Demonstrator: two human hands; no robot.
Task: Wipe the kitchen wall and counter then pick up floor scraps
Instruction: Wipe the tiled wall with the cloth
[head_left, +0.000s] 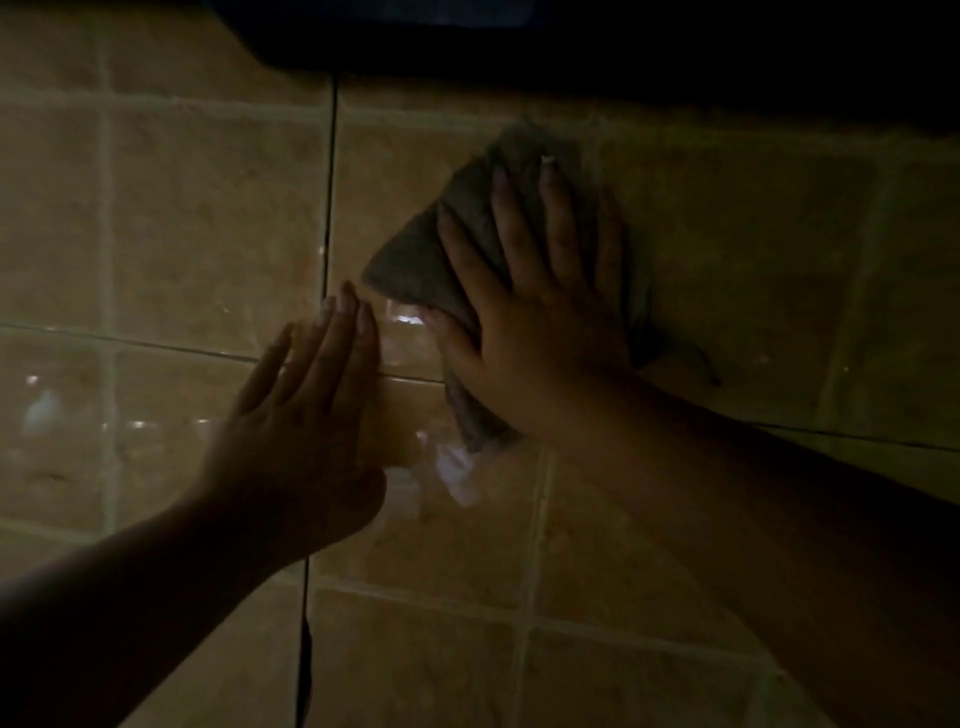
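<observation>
Wall-wiping stage, dim light. The right hand (530, 312), fingers spread flat, is pressing a crumpled grey cloth (415, 260) against the glossy beige tiled wall (208, 218). At its eight o'clock, the left hand (301, 415) is bracing open-palmed, empty. Bench and floor scraps, unseen, presumably remain.

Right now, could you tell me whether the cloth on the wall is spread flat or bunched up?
Mostly spread flat: the cloth lies under the right hand, whose straight fingers press it against the tiled wall.
</observation>
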